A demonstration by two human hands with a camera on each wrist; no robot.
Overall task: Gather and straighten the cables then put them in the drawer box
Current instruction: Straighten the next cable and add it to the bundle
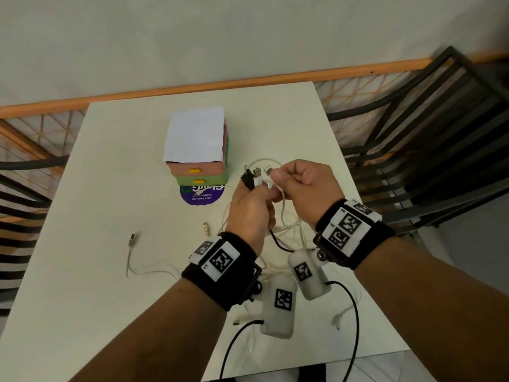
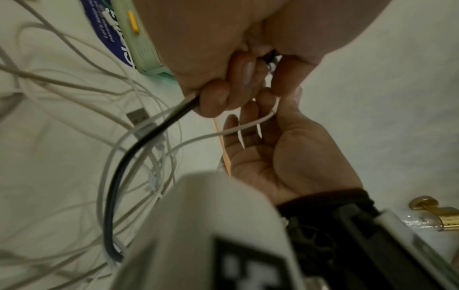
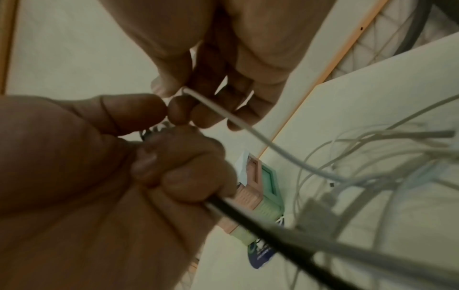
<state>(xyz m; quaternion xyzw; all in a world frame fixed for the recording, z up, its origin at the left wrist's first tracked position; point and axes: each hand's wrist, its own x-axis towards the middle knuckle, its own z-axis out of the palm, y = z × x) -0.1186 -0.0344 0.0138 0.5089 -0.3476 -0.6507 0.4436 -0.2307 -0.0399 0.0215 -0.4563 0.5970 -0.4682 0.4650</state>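
Observation:
My left hand is raised over the white table and grips a bundle of cable ends, a black cable among white ones. Their USB plugs stick up from the fist. Touching it on the right, my right hand pinches one white cable between thumb and fingers. From both hands the cables hang in a tangled heap. The drawer box, with pink and green drawers shut and white paper on top, stands just behind and to the left.
A loose white cable lies on the table's left half, and another plug lies near my left wrist. A purple sticker sits in front of the box. Black slatted chairs flank the table on both sides.

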